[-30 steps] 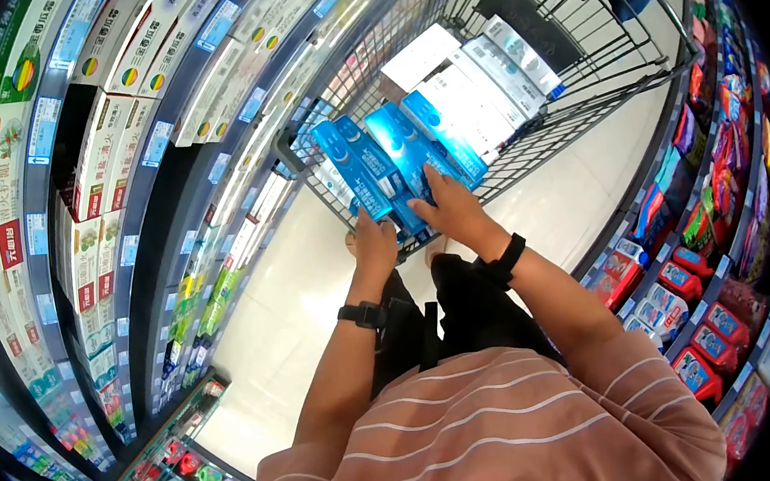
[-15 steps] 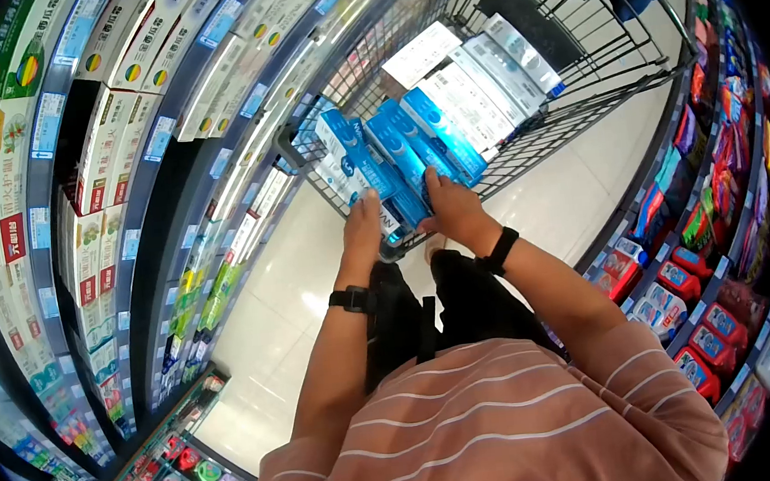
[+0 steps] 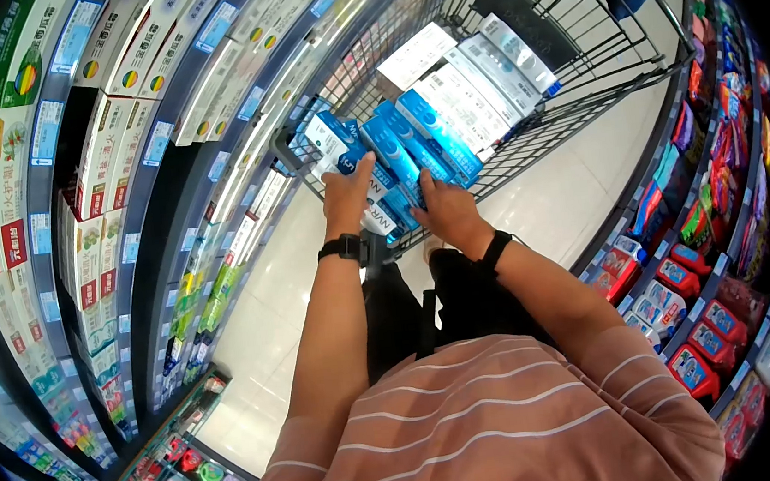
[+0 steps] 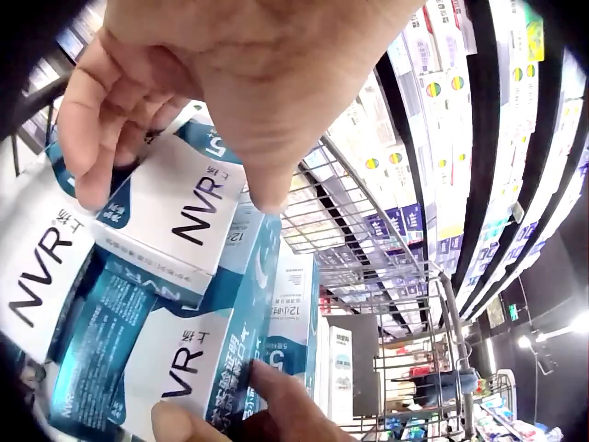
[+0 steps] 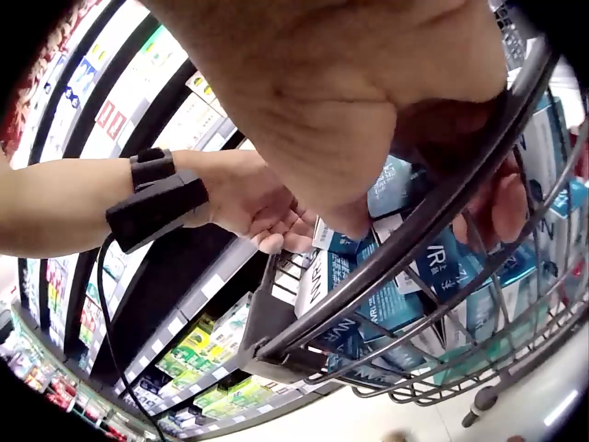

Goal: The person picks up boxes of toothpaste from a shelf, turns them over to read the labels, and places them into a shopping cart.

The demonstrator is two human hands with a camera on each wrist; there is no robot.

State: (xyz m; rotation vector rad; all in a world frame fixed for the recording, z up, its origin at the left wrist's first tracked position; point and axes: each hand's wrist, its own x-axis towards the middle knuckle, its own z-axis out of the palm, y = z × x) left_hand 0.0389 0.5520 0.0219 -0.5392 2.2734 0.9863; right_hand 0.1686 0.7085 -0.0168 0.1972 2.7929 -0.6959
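In the shopping cart [image 3: 526, 167], blue-and-white NVR cartons stand packed together. My left hand [image 3: 349, 196] reaches over the cart's near left corner. In the left wrist view its thumb and fingers lie on opposite sides of one NVR carton [image 4: 189, 198], gripping it by its white end. My right hand [image 3: 452, 208] holds a neighbouring NVR carton [image 4: 170, 354], thumb at the near white end and a finger along the blue side. Seen from the right wrist, its fingers [image 5: 504, 207] are inside the wire basket, partly behind the black rim [image 5: 433, 207].
White boxes [image 3: 464, 98] fill the cart's middle. Shelves of boxed goods [image 3: 108, 156] rise along the left. On the right, a shelf holds red bottles [image 3: 694, 373] and bright packets [image 3: 727, 133]. Pale floor [image 3: 265, 345] shows beneath the cart.
The left hand has shifted up and left, from the near end of a long blue carton to another grip at the left of the row. That carton now sits lower. The right hand stays nearly in place.
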